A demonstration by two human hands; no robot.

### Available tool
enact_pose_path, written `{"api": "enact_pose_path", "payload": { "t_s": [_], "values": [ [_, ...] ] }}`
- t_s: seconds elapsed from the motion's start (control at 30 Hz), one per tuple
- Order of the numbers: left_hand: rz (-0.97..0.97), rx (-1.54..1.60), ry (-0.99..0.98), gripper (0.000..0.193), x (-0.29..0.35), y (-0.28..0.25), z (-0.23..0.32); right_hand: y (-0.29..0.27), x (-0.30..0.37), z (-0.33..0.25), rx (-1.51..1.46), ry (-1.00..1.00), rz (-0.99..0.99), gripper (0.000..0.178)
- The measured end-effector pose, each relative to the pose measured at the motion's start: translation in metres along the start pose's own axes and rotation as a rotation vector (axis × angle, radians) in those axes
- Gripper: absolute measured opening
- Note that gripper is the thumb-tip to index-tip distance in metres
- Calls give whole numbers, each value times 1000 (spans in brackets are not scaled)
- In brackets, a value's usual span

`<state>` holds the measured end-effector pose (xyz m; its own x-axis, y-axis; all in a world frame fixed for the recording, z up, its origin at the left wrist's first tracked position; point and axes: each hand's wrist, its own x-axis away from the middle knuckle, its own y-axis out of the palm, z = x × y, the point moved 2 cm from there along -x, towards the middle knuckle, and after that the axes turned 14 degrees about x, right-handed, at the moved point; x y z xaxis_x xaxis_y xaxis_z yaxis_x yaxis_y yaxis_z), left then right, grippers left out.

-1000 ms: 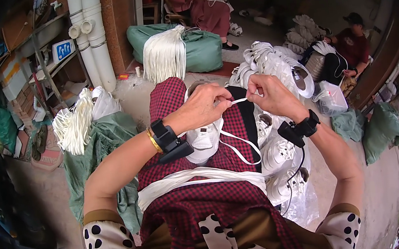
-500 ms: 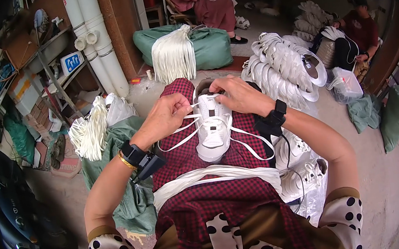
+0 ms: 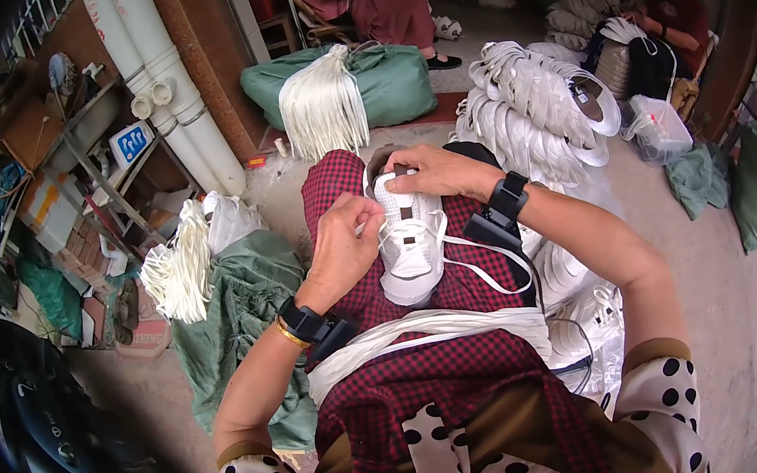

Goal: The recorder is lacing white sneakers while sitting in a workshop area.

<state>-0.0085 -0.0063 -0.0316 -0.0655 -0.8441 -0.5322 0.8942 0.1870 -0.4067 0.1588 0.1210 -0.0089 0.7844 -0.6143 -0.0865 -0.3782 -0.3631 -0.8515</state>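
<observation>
A white sneaker (image 3: 410, 280) rests on my checked lap, its toe toward me. Its white shoelace (image 3: 486, 249) runs through the middle eyelets, and one loose length loops out over the right thigh. At the shoe's left edge, my left hand (image 3: 342, 246) is closed in a pinch on the lace, the fingertips partly hiding it. My right hand (image 3: 446, 174) grips the shoe by its tongue and collar at the far end, thumb on the tongue and fingers curled over the top. Across my lap lies a bundle of white laces (image 3: 427, 327).
Hanks of white laces (image 3: 325, 106) hang over a green sack (image 3: 402, 82) ahead, and more laces (image 3: 179, 270) lie on a green cloth sack (image 3: 242, 319) at left. Stacked white shoe parts (image 3: 528, 109) and sneakers (image 3: 579, 330) stand at right. Two people sit beyond.
My left hand has moved in against the shoe's side, and the lace lengths on the left no longer show. My right hand stays at the tongue. The whole view has shifted slightly.
</observation>
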Motion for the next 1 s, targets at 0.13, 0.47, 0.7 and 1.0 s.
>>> {"api": "enact_pose_path", "payload": {
  "t_s": [0.13, 0.47, 0.7, 1.0],
  "values": [
    [7, -33, 28, 8, 3, 7, -6, -1, 0, -3, 22, -26, 29, 44],
    [-41, 491, -339, 7, 4, 20, -29, 1, 4, -1, 43, -28, 93, 45],
    [101, -51, 94, 8, 1, 30, 3, 0, 7, -4, 65, -72, 83, 43],
    [56, -134, 130, 17, 6, 29, 7, 4, 9, -4, -9, -86, 181, 47]
  ]
}}
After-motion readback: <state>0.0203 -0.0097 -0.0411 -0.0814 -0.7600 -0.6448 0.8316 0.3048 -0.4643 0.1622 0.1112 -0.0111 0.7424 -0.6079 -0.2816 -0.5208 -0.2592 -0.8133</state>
